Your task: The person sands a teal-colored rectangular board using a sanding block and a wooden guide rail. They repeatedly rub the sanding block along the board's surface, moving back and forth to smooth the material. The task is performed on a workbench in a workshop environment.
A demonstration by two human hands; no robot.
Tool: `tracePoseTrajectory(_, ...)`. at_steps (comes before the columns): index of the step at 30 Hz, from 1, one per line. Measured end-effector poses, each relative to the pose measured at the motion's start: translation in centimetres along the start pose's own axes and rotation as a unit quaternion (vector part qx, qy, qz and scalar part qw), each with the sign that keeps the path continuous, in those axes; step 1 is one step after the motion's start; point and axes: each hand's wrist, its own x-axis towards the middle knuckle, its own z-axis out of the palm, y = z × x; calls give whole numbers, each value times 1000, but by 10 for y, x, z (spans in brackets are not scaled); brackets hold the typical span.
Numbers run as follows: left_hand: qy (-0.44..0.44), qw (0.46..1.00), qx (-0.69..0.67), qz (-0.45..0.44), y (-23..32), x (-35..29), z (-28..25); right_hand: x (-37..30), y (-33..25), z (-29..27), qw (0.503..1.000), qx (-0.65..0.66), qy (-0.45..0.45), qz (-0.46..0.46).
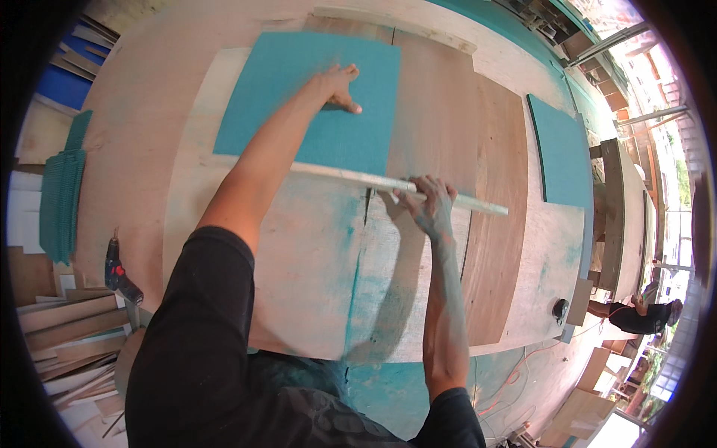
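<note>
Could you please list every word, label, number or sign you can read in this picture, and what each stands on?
No text is readable.
Teal panel under the left hand, and pale strip in the right hand: no lettering visible.
Drill: any marking is too small to read.
Black shirt: a faint grey pattern, too unclear to read.

Dark drill (116, 275) at left, teal stack (61, 201) beyond it, wood scraps (75, 315) nearer. Right side: teal board (558, 153) lying flat, small black object (560, 308), dark-clothed person (641, 318) farther off.
</note>
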Motion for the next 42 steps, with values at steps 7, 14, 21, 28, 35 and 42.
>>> tracePoseTrajectory(7, 16, 999, -23, 24, 53, -170, 49, -152, -50, -22, 1000, 16, -9, 20)
tracePoseTrajectory(14, 0, 1000, -30, 3, 105, -314, 108, -302, -101, -37, 998, 26, -26, 53)
tracePoseTrajectory(21, 1, 999, -51, -7, 136, -413, 155, -409, -131, -47, 998, 34, -24, 49)
tracePoseTrajectory(28, -9, 998, -52, -18, 150, -451, 173, -455, -138, -47, 998, 35, -28, 50)
tracePoseTrajectory(35, 41, 996, -76, 7, 145, -460, 181, -444, -151, -57, 988, 40, -89, 122)
tracePoseTrajectory(42, 351, 880, -38, -318, 39, -514, 230, -391, -164, 0, 971, 89, -152, 164)
